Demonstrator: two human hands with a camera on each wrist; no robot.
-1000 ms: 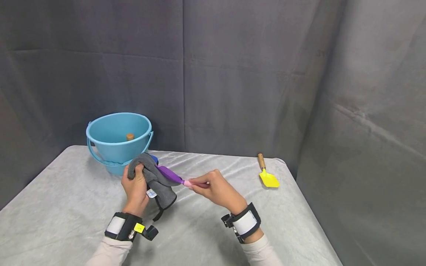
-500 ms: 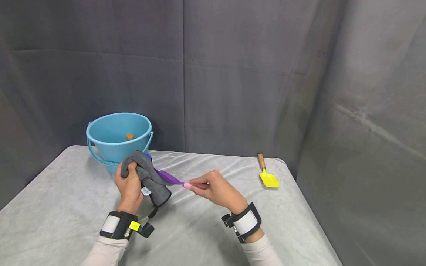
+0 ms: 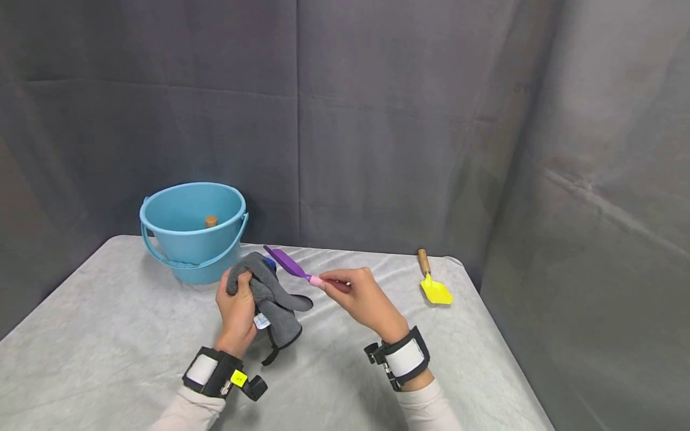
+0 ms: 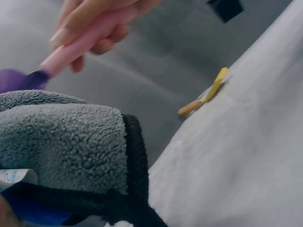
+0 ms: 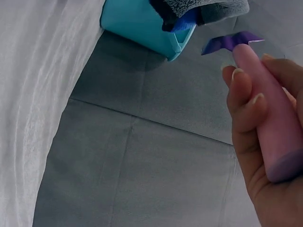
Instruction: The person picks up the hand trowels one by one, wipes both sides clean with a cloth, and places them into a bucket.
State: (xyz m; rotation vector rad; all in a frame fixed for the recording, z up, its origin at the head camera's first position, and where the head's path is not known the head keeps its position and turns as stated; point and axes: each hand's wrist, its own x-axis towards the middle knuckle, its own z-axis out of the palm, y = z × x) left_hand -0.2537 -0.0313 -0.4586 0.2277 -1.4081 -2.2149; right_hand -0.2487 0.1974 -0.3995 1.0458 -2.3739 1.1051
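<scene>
Blue bucket (image 3: 194,230) beside hands seen whole only from head; right hand (image 3: 360,297) pinched purple trowel (image 3: 291,265), left hand (image 3: 237,305) clutched grey cloth (image 3: 272,294).

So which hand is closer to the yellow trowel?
Right. The right hand, gripping the purple tool, is just left of the yellow trowel; the left hand, holding the cloth, is farther left, near the bucket.

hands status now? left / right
Left hand: closed, gripping the grey cloth.
Right hand: closed, pinching the pink handle of the purple toy shovel.
</scene>
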